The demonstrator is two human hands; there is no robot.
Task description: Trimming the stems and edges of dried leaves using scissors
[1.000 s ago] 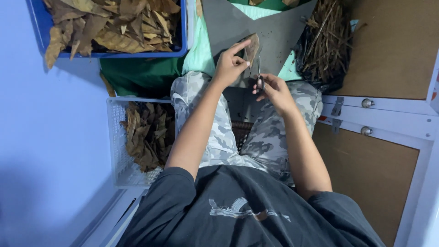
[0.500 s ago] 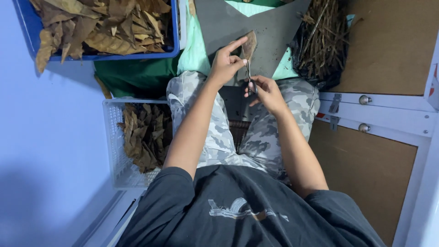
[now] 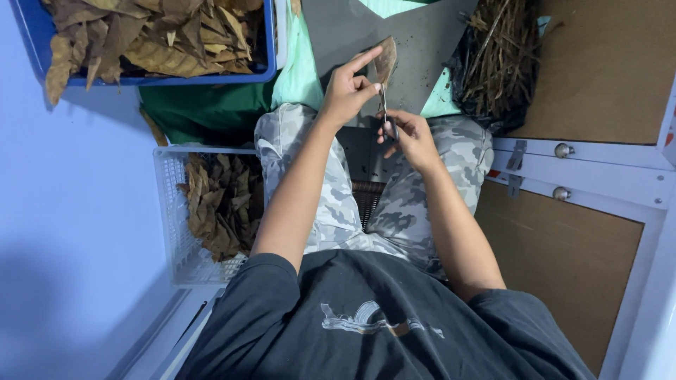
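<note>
Left hand (image 3: 346, 91) pinches dried brown leaf (image 3: 385, 62), now raised slightly higher than a second ago; right hand (image 3: 412, 134) stays closed on small metal scissors (image 3: 386, 116), blades at leaf base; trimming ongoing.

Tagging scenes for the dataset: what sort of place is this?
Probably a small home or workshop corner for sorting dried leaves by hand. A blue bin and a white basket hold brown leaves, a bag of stems sits nearby, and the left hand holds a leaf.
</note>
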